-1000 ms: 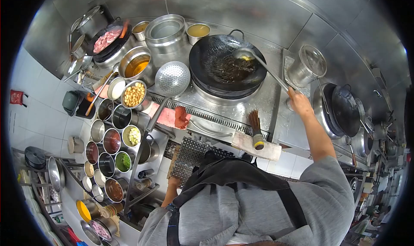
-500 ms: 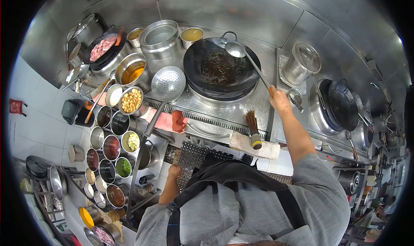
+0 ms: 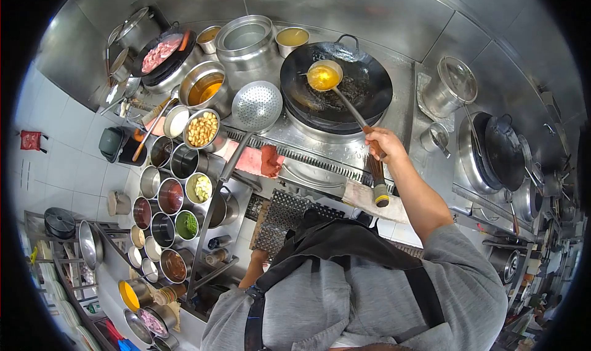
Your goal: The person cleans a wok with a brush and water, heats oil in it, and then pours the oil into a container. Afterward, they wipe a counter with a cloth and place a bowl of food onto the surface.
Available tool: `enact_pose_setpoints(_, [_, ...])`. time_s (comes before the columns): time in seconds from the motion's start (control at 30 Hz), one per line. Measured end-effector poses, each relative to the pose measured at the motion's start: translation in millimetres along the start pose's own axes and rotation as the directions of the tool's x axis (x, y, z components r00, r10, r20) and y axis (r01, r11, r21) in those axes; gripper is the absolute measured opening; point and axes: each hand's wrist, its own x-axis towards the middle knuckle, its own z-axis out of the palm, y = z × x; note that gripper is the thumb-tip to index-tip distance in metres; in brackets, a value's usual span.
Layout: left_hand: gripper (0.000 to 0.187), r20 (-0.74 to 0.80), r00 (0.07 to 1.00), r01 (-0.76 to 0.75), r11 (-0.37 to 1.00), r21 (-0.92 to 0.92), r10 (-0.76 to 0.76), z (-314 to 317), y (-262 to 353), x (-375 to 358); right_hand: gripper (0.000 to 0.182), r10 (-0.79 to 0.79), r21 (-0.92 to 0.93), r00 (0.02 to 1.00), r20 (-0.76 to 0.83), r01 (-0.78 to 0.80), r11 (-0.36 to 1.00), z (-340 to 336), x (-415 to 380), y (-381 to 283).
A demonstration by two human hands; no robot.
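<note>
Ladle (image 3: 349,107) has shifted within the wok (image 3: 372,80) and now cups yellow liquid (image 3: 323,78): scooping, I judge. Right hand (image 3: 385,144): fingers wrapped around the shaft end. Left hand (image 3: 259,256) low; cannot tell its fingers.

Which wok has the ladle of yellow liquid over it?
The middle wok, beneath the ladle in the right hand; the left wok holds raw meat, and no other wok lies under that ladle.

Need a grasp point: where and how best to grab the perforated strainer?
Probably grip the perforated strainer by the lower half of its handle, from the near side: that shaft is long, straight and slants toward the camera, clear of the wok.
</note>
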Motion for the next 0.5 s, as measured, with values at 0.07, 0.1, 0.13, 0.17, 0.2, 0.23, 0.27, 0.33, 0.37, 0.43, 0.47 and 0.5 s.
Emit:
enact_pose_setpoints(0.07, [0.02, -0.008, 0.988, -0.147, 0.96, 0.238, 0.153, 13, -19, 30, 0.022, 0.008, 0.033, 1.0, 0.023, -0.009, 0.999, 0, -8, 3])
enact_pose_setpoints(0.1, [0.02, 0.003, 0.973, -0.216, 0.91, 0.353, 0.23, 17, -21, 48, 0.03, 0.028, 0.028, 0.999, 0.04, -0.029, 0.999, -1, -12, 5])
enact_pose_setpoints(0.13, [0.02, 0.023, 0.952, -0.282, 0.842, 0.461, 0.306, 17, -28, 67, 0.037, 0.046, 0.022, 0.997, 0.057, -0.048, 0.999, -3, -17, 7])
enact_pose_setpoints(0.17, [0.021, 0.052, 0.924, -0.34, 0.755, 0.561, 0.378, 22, -35, 83, 0.037, 0.046, 0.02, 0.998, 0.052, -0.047, 0.999, -6, -23, 7])
enact_pose_setpoints(0.2, [0.021, 0.088, 0.891, -0.39, 0.653, 0.65, 0.445, 29, -42, 96, 0.037, 0.052, 0.031, 0.995, 0.085, -0.055, 0.998, -8, -32, 6])
enact_pose_setpoints(0.23, [0.021, 0.091, 0.888, -0.396, 0.65, 0.648, 0.45, 32, -39, 109, 0.038, 0.057, 0.042, 0.991, 0.118, -0.062, 0.997, -11, -41, 4])
enact_pose_setpoints(0.27, [0.02, 0.021, 0.987, -0.16, 0.975, 0.156, 0.159, 33, -30, 119, 0.038, 0.06, 0.05, 0.993, 0.099, -0.066, 0.997, -14, -50, 3])
enact_pose_setpoints(0.33, [0.022, 0.086, 0.979, -0.198, 0.969, 0.146, 0.187, 11, 10, 97, 0.039, 0.075, 0.025, 0.992, 0.103, -0.077, 0.997, -25, -70, -3])
enact_pose_setpoints(0.37, [0.022, 0.09, 0.977, -0.205, 0.968, 0.146, 0.194, 10, 18, 95, 0.04, 0.092, 0.003, 0.989, 0.112, -0.093, 0.996, -31, -80, -7])
enact_pose_setpoints(0.43, [0.009, 0.094, 0.995, 0.006, 0.9, -0.435, 0.039, 18, 15, 118, 0.042, 0.109, -0.044, 0.99, 0.085, -0.106, 0.993, -46, -99, -18])
enact_pose_setpoints(0.47, [0.008, 0.085, 0.99, -0.083, 0.953, -0.291, 0.112, 17, 15, 126, 0.045, 0.109, -0.079, 0.993, 0.042, -0.106, 0.991, -57, -107, -21])
enact_pose_setpoints(0.5, [0.008, 0.09, 0.989, -0.086, 0.953, -0.29, 0.117, 18, 12, 131, 0.048, 0.109, -0.114, 0.994, -0.001, -0.108, 0.988, -67, -114, -25])
